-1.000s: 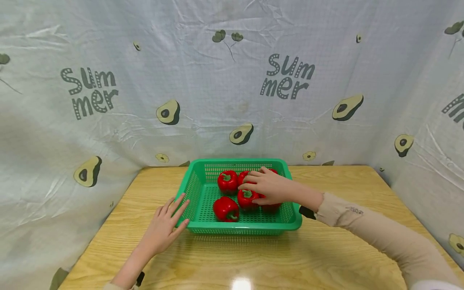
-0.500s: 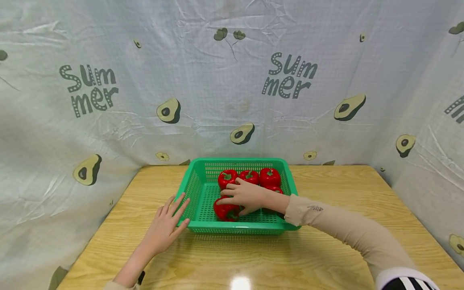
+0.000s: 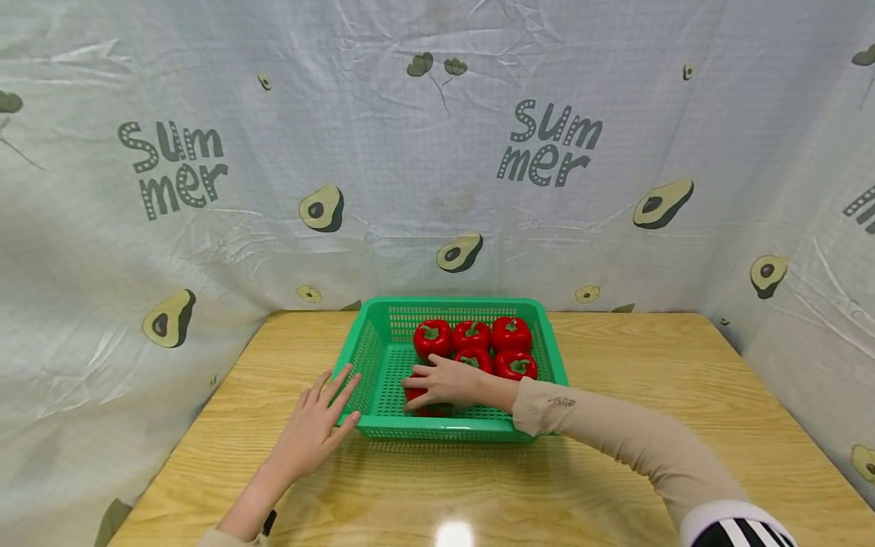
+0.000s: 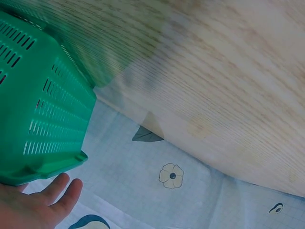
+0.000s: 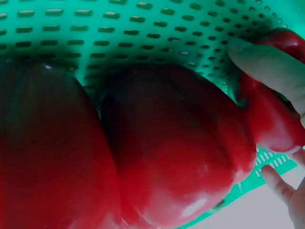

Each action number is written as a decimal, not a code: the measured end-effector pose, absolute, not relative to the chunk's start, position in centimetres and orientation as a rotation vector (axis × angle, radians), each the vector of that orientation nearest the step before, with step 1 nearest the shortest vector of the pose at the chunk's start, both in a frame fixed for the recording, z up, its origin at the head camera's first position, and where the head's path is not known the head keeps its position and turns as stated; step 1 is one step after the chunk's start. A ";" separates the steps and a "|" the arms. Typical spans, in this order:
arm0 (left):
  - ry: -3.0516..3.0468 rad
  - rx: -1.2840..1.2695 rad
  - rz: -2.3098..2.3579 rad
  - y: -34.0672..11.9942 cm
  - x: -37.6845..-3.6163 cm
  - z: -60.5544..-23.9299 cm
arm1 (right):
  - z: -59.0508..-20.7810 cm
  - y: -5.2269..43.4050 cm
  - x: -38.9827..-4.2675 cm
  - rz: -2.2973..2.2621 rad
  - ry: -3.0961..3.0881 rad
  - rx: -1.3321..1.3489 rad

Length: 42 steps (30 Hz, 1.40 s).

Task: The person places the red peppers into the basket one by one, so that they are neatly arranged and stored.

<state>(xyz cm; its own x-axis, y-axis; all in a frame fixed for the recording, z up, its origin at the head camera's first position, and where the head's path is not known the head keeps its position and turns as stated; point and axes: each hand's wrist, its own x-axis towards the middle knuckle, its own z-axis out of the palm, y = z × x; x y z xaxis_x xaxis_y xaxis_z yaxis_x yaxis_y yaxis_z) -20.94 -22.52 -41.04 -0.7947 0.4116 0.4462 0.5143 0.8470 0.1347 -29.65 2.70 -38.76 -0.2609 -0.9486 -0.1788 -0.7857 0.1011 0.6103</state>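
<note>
A green plastic basket (image 3: 447,427) holds several red bell peppers, one of them a stem-up pepper (image 3: 433,339) at the back. My right hand (image 3: 451,382) reaches in from the right and grips the front-left bell pepper (image 3: 414,389), covering most of it. In the right wrist view the thumb (image 5: 271,69) lies across that pepper (image 5: 271,119), while two other peppers fill the foreground. Straight, spread fingers of my left hand (image 3: 307,429) rest at the basket's front-left corner; the left wrist view shows this hand (image 4: 35,205) right at the rim.
The basket stands on a wood-grain table (image 3: 615,357) towards its back edge. A printed cloth (image 3: 383,152) hangs behind and at both sides. Inside the basket, bare slatted floor (image 3: 395,365) shows along the left.
My right hand has moved left and forward from the right-hand peppers to the front-left one, uncovering the peppers on the right. The left hand stays at the basket corner.
</note>
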 end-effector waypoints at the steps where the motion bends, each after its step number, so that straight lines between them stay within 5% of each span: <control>1: -2.624 -0.685 -0.349 -22.5 -20.9 -41.0 | -38.9 2.7 -29.8 -0.912 -2.117 1.724; 20: -2.697 -0.658 -0.341 -22.2 -20.8 -40.7 | -38.7 3.8 -31.9 -0.390 -2.425 1.602; 42: -2.695 -0.661 -0.364 -22.0 -20.7 -40.8 | -39.0 3.8 -32.4 -0.329 -2.528 1.415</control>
<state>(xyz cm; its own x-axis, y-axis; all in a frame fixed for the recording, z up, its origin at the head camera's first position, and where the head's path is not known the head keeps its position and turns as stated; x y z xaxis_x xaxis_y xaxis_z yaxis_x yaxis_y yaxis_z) -20.74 -22.04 -40.80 -0.8335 0.3980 0.3833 0.4853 0.8589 0.1635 -32.44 3.78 -39.01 -0.5095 -0.8561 0.0865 -0.8056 0.5098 0.3019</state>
